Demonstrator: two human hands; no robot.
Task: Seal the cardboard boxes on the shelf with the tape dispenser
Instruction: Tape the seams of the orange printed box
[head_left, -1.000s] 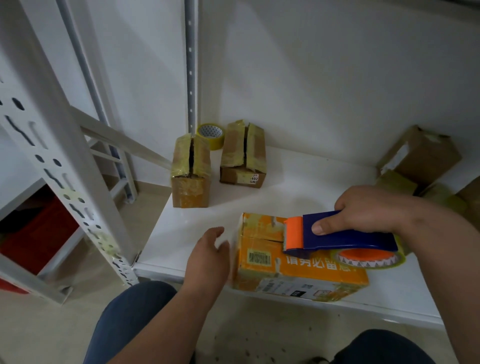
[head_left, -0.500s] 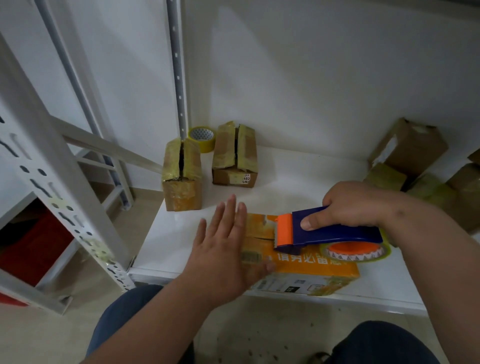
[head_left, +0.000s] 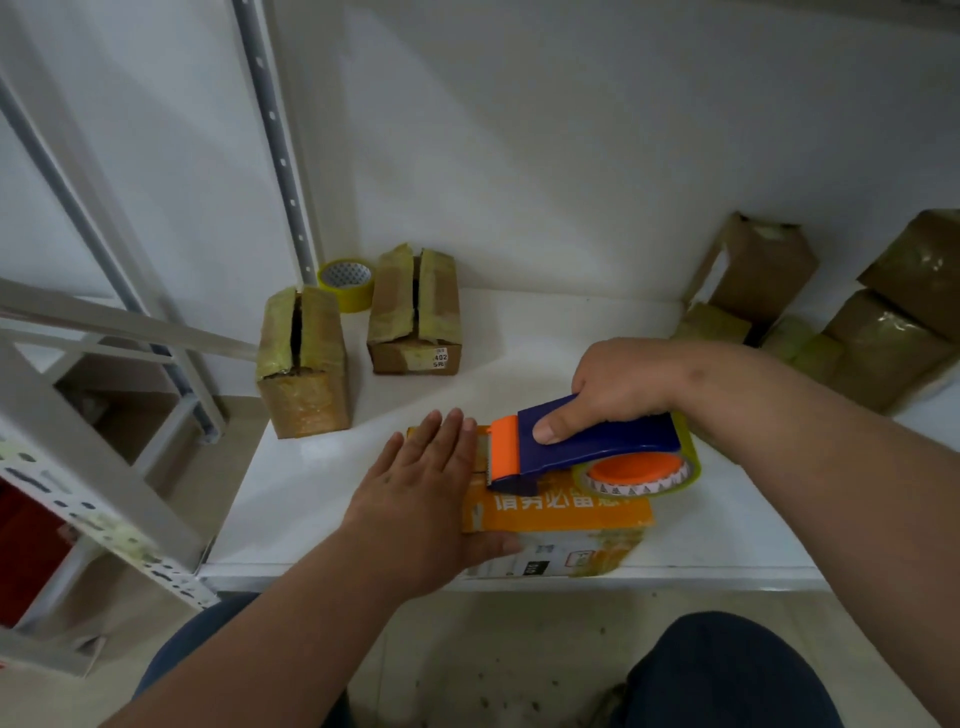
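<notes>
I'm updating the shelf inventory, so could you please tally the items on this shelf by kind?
Orange box: 1, under the left hand
Brown cardboard boxes with split tops: 2
Brown taped boxes piled at right: at least 4, partly cut off
Tape dispenser: 1, in the right hand
Loose yellow tape roll: 1
Total: at least 9

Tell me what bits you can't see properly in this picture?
All in the head view:
- Left end of the flat orange cardboard box: covered by the left hand.
- Top seam of that box: hidden under the blue and orange plastic tape dispenser gripped by the right hand.
- Small white price sticker on the brown box: print too small.
- Brown taped cardboard boxes at right: cut off by the edge.
</notes>
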